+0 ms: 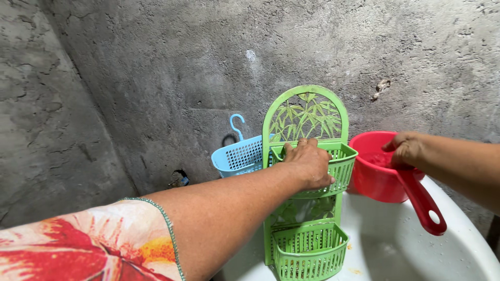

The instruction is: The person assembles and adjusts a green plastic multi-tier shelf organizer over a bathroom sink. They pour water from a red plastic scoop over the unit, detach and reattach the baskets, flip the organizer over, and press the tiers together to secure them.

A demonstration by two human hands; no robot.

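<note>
Premises: a plain domestic wash area, most likely a home bathroom or washing corner. Evidence: bare, unpainted cement walls (156, 67) meeting at a corner, rough and cracked; a white plastic basin (416, 250); a red water dipper (383, 171) with a long handle; a green two-tier plastic caddy rack (307, 244); a blue hanging basket (239, 156) with hook, against the wall.

There is one green rack (304, 182) with two baskets on it, one above the other. One blue basket (239, 155) sits just left of the green rack. One red dipper (383, 171) sits just right of it. One white basin (416, 250) is under it. Two hands show.
</note>
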